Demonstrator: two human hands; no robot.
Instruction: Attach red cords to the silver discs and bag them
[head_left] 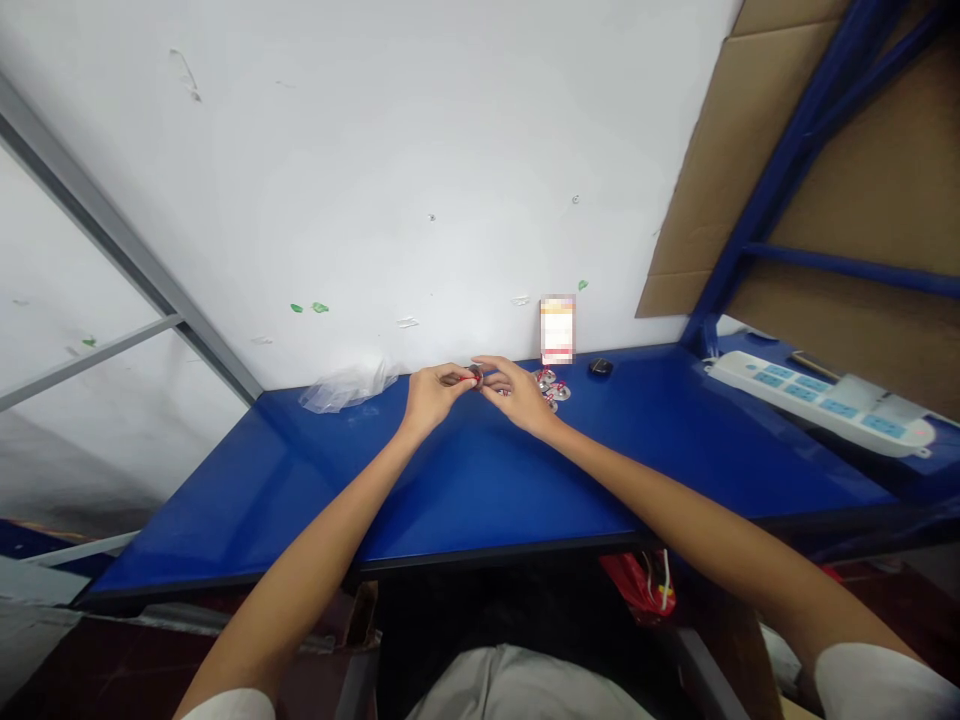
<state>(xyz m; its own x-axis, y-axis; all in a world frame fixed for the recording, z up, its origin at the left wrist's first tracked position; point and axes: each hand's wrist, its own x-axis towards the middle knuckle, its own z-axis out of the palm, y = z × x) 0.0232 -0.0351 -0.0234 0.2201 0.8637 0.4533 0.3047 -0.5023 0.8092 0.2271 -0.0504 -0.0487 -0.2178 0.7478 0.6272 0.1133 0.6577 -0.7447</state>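
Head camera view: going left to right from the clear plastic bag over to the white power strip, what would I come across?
Clear plastic bag, left hand, right hand, shiny metal discs, small black object, white power strip.

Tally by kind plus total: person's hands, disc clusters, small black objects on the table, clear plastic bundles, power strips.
Hands (left hand, right hand): 2
Disc cluster: 1, discs overlap, not counted singly
Small black object: 1
Clear plastic bundle: 1
Power strip: 1
Total: 6
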